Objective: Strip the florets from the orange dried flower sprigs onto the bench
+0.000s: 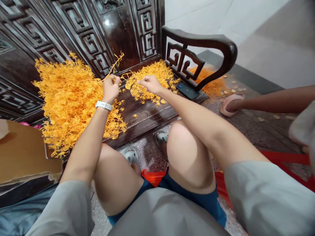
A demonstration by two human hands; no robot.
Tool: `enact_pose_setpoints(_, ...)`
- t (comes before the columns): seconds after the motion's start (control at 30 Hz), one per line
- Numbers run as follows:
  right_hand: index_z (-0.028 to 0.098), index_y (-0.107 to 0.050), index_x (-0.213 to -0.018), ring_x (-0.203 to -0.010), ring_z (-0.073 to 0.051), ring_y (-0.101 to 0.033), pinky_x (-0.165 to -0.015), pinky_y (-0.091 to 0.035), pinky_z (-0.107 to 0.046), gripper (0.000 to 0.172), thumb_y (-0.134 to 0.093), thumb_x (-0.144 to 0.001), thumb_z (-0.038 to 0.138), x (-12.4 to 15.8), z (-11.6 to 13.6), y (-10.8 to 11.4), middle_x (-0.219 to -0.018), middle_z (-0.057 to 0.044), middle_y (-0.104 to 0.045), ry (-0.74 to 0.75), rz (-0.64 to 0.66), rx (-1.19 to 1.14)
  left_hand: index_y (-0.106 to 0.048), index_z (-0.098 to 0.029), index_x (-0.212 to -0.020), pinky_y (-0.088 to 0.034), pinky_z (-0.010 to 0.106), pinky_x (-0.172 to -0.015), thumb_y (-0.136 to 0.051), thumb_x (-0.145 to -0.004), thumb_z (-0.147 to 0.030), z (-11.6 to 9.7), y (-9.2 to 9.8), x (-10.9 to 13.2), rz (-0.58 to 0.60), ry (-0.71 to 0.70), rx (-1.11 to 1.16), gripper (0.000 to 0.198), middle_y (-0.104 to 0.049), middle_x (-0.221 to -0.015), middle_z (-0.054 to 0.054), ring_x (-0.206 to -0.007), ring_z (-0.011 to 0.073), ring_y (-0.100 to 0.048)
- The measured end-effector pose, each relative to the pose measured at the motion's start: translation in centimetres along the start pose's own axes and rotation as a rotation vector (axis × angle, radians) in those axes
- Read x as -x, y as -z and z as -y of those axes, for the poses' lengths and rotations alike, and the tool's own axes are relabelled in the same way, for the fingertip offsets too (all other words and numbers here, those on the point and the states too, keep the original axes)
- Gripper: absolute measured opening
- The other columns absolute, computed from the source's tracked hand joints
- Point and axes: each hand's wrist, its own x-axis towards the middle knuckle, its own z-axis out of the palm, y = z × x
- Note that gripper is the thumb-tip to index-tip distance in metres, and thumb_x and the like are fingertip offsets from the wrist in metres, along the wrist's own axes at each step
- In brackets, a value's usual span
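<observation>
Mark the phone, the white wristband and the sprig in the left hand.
phone (pixel 187 90): head view, its middle.
white wristband (pixel 103 105): head view, strap atop wrist.
sprig (pixel 116 65): head view, its raised stem.

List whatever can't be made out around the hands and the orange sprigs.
Head view:
1. Right hand: whether its fingers pinch anything, lost against the small orange pile.
2. Phone: partly behind the armrest.
3. Cardboard: cut off by the left edge.

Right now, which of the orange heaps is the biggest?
The left heap, beside the left hand holding a sprig: it far outsizes the middle heap at the right hand and the far heap behind the armrest.
</observation>
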Motion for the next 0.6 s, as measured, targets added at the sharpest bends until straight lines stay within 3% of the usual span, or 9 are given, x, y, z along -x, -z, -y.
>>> enact_pose_setpoints(0.2, 0.02, -0.067, -0.099, -0.057, -0.013, -0.052, -0.053, -0.043, -0.029, 0.021, -0.074, -0.105, 0.038, -0.1, -0.9, -0.3, -0.079, 0.0, -0.06, -0.059, 0.044, 0.032, -0.057, -0.028, -0.076, -0.04, 0.038, -0.065, -0.064, -0.095, -0.063, 0.8, 0.0, -0.4, -0.019, 0.04, 0.051, 0.04, -0.043, -0.064, 0.001, -0.064, 0.02, -0.042)
enact_pose_setpoints(0.3, 0.02, -0.062, -0.113, -0.056, -0.012, -0.056, -0.049, -0.045, -0.027, 0.021, -0.067, -0.109, 0.04, -0.3, -1.3, -0.2, -0.09, -0.002, -0.065, -0.118, -0.007, -0.026, -0.057, -0.028, -0.077, -0.036, 0.037, -0.061, -0.063, -0.095, -0.062, 0.9, 0.2, -0.2, 0.003, 0.038, 0.07, 0.039, -0.041, -0.064, 0.0, -0.061, 0.0188, -0.038)
enact_pose_setpoints(0.4, 0.021, -0.06, -0.122, -0.055, -0.012, -0.056, -0.047, -0.045, -0.026, 0.023, -0.067, -0.11, 0.04, -0.3, -1.4, -0.1, -0.088, -0.002, -0.066, -0.138, -0.031, -0.069, -0.058, -0.028, -0.076, -0.036, 0.037, -0.061, -0.062, -0.096, -0.057, 0.7, 0.3, 0.0, 0.026, -0.006, 0.1, 0.036, -0.042, -0.064, 0.001, -0.061, 0.0189, -0.039)
enact_pose_setpoints(0.53, 0.02, -0.065, -0.101, -0.053, -0.011, -0.054, -0.046, -0.044, -0.024, 0.017, -0.072, -0.107, 0.034, -0.1, -1.0, -0.3, -0.078, -0.002, -0.068, -0.117, 0.056, -0.083, -0.057, -0.028, -0.076, -0.039, 0.037, -0.064, -0.063, -0.097, -0.06, 0.4, 0.4, 0.0, 0.037, -0.017, 0.08, 0.039, -0.044, -0.065, 0.001, -0.063, 0.0192, -0.04)
enact_pose_setpoints(0.6, 0.019, -0.063, -0.084, -0.052, -0.01, -0.051, -0.046, -0.043, -0.023, 0.024, -0.073, -0.105, 0.024, -0.2, -0.8, -0.8, -0.072, -0.002, -0.067, -0.109, 0.075, -0.059, -0.057, -0.028, -0.077, -0.04, 0.037, -0.065, -0.063, -0.098, -0.061, 0.4, 0.4, 0.1, 0.033, -0.001, 0.066, 0.04, -0.043, -0.065, 0.0, -0.063, 0.0193, -0.04)
